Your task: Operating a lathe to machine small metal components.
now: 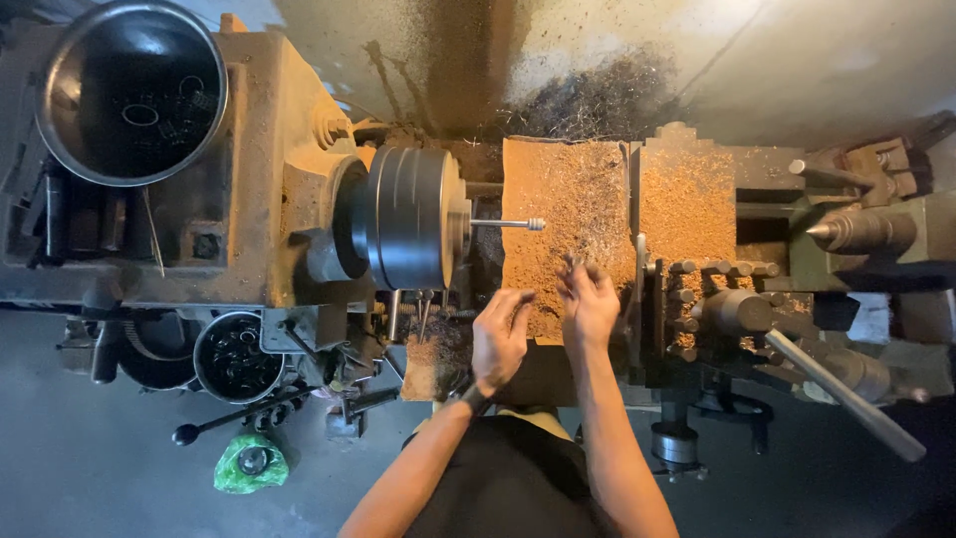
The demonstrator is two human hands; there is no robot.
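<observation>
Hands over a metal lathe, seen from above. Left hand (500,337) hovers with fingers curled loosely and nothing in it, just above the near edge of the flat rust-brown chip-covered lathe carriage plate (568,199). Right hand (590,299) pinches a small dark metal piece (576,263) between its fingertips, close to the middle of the plate's near half; the piece's shape is too small to tell.

Handling judgement: the piece looks rigid, light and probably oily or gritty from the swarf, so apt to slip; a fingertip pinch across its sides suits it. Loose brown chips on the plate are sharp-looking and shift underhand.

Surroundings: grey cylindrical steel chuck (413,217) sits just left of the plate, with a thin steel rod with a knurled tip (510,224) sticking out over the plate's left edge, near the left hand. Tool post with bolt heads (702,289) stands at the plate's right edge, close beside the right hand. Pointed grey tailstock centre (856,231) lies well to the right. Large steel bowl (131,92) rests on the headstock at far left; a smaller round tin of dark rings (237,357) sits below it.
</observation>
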